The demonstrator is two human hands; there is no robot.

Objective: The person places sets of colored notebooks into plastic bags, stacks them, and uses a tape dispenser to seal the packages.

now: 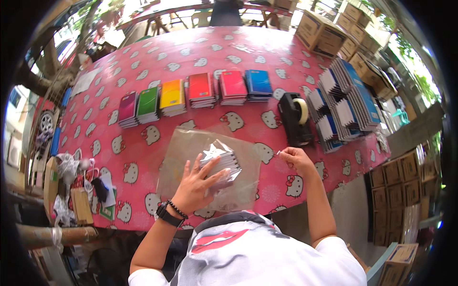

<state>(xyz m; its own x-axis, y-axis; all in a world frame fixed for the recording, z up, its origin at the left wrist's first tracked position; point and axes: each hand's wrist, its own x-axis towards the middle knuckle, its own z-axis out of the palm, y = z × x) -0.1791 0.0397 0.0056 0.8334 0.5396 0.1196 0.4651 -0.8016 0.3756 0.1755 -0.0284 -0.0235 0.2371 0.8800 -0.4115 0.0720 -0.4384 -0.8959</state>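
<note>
Probably light, slippery: wrapped notebook bundle (220, 164) in clear plastic, just left of tape dispenser (295, 119). Left hand (195, 183) flat, pressing on top. Right hand (295, 159) pinching small tape piece (278, 152). Best gripped by stiff edges.

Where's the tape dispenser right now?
In the head view, the black tape dispenser stands on the pink table to the person's right, just beyond the right hand, between the blue notebook stack and the fanned notebooks.
</note>
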